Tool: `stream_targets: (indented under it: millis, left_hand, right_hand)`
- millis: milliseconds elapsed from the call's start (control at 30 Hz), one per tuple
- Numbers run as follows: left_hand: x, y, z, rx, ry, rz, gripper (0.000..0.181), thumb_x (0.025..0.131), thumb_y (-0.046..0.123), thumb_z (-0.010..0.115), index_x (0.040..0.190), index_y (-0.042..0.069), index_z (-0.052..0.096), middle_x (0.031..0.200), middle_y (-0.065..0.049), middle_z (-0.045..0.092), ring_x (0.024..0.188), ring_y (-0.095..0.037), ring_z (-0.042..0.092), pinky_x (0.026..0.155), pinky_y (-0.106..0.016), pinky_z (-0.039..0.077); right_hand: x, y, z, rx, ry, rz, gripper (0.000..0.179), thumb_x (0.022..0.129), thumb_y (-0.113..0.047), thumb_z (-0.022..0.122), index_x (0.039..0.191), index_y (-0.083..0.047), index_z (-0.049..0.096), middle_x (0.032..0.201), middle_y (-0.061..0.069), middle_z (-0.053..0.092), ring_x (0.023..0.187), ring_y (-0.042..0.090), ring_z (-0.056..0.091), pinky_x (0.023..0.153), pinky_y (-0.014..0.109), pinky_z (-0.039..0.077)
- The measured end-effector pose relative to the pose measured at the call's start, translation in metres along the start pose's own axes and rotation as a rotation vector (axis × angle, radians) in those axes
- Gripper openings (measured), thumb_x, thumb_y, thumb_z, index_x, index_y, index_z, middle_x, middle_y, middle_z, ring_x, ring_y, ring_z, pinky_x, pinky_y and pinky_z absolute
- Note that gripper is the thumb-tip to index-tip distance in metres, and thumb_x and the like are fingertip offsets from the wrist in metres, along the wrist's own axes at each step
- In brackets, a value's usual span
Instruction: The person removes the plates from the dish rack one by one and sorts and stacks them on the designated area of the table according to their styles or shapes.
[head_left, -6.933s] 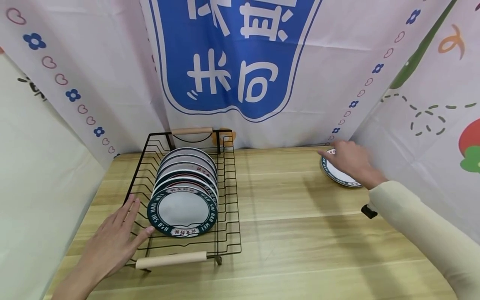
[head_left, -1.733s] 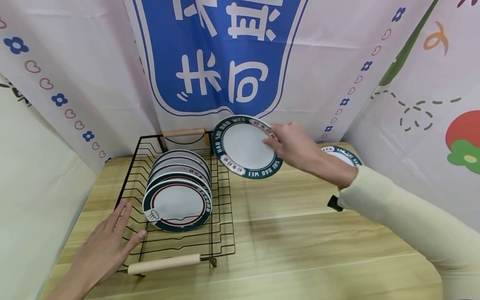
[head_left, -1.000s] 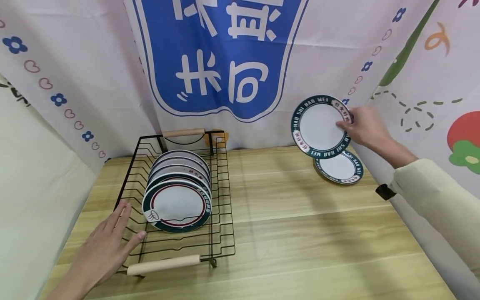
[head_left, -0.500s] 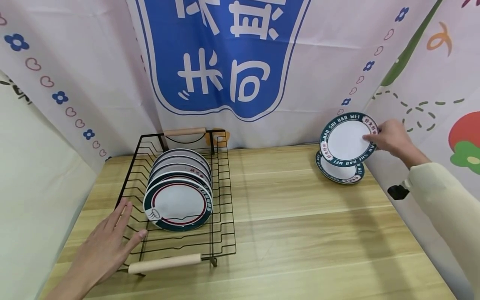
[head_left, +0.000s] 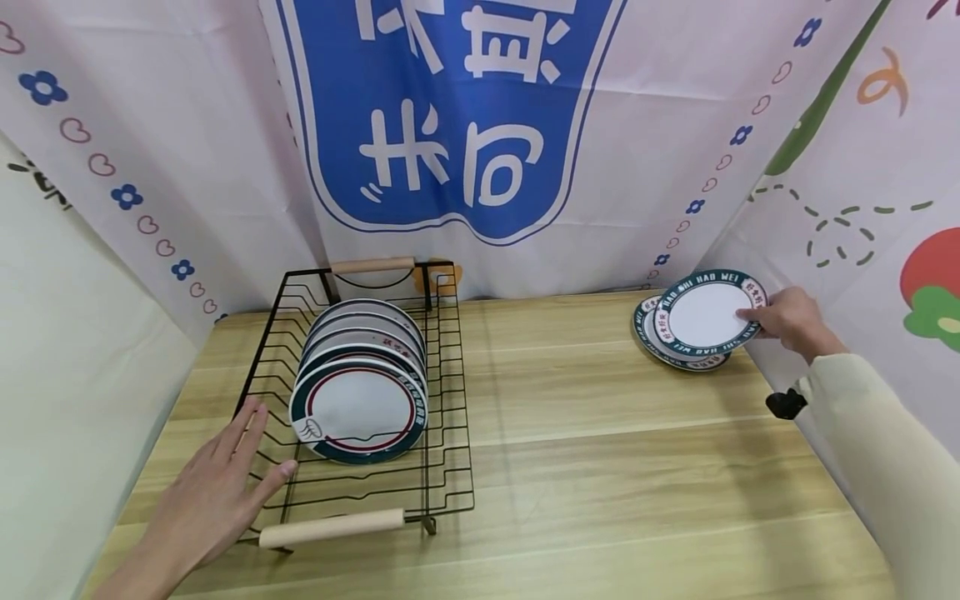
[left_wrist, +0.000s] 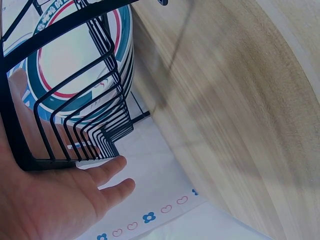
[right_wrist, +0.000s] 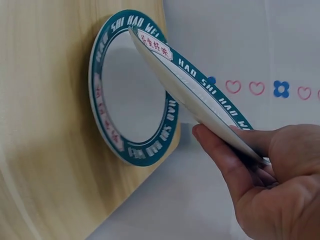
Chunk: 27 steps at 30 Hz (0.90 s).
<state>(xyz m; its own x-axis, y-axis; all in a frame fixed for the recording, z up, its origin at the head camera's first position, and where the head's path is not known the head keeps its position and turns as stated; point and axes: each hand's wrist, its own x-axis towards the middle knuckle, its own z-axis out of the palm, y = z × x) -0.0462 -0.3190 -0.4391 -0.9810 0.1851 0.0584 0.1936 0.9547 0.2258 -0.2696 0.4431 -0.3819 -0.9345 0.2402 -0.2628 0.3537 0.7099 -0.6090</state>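
Observation:
My right hand (head_left: pixel 797 323) pinches the right rim of a white plate (head_left: pixel 708 315) with a green lettered border, thumb on top and fingers beneath. That plate is tilted close over a second, matching plate (right_wrist: pixel 134 90) lying on the table at the back right. My left hand (head_left: pixel 213 492) rests at the left side of a black wire dish rack (head_left: pixel 448 433), fingers extended along its edge. In the left wrist view the left palm (left_wrist: pixel 47 205) is against the rack's corner. Several plates (head_left: pixel 360 408) stand leaning in the rack, the front one with a red inner ring.
The wooden table (head_left: pixel 570 467) runs between the rack and the plates at right. Wooden handles (head_left: pixel 332 527) cap the rack's front and back. A printed cloth (head_left: pixel 622 158) hangs behind the table, with more cloth at both sides.
The front green-bordered plate has left the rack. My right hand has carried it rightward and lowered it over the plate on the table. My left hand stays by the rack.

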Motion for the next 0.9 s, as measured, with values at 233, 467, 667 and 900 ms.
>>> stream_targets:
  millis: [233, 467, 667, 900]
  left_hand:
    - [-0.001, 0.0, -0.001, -0.001, 0.015, 0.001, 0.089, 0.109, 0.05, 0.054, 0.169, 0.0, 0.01, 0.177, -0.02, 0.002, 0.143, -0.062, 0.034, 0.112, -0.075, 0.033]
    - [-0.001, 0.0, -0.002, -0.01, 0.003, -0.011, 0.09, 0.109, 0.051, 0.053, 0.169, 0.0, 0.01, 0.178, -0.019, 0.001, 0.144, -0.061, 0.032, 0.113, -0.074, 0.032]
    - [0.002, 0.001, -0.002, -0.021, 0.012, -0.008, 0.09, 0.109, 0.051, 0.053, 0.169, 0.0, 0.011, 0.178, -0.02, 0.003, 0.145, -0.061, 0.032, 0.116, -0.074, 0.03]
    - [0.001, 0.0, -0.001, -0.015, -0.007, -0.012, 0.09, 0.109, 0.052, 0.053, 0.169, 0.0, 0.009, 0.177, -0.02, 0.0, 0.145, -0.061, 0.031, 0.115, -0.075, 0.03]
  right_hand:
    - [0.004, 0.022, 0.01, 0.123, -0.041, 0.106, 0.028, 0.101, -0.009, 0.068, 0.103, 0.018, 0.059, 0.071, 0.004, 0.065, 0.064, 0.013, 0.07, 0.065, 0.029, 0.064]
    - [0.008, 0.034, 0.016, 0.109, -0.059, 0.192, 0.029, 0.099, -0.014, 0.073, 0.096, 0.013, 0.061, 0.065, 0.002, 0.065, 0.062, 0.013, 0.067, 0.06, 0.027, 0.06]
    - [0.011, 0.046, 0.022, -0.02, -0.002, 0.154, 0.042, 0.094, -0.028, 0.081, 0.083, 0.007, 0.06, 0.056, 0.005, 0.067, 0.053, 0.015, 0.067, 0.05, 0.025, 0.052]
    - [0.011, 0.056, 0.036, -0.105, 0.0, 0.086, 0.048, 0.094, -0.036, 0.08, 0.078, 0.004, 0.06, 0.055, 0.008, 0.067, 0.052, 0.018, 0.069, 0.052, 0.026, 0.045]
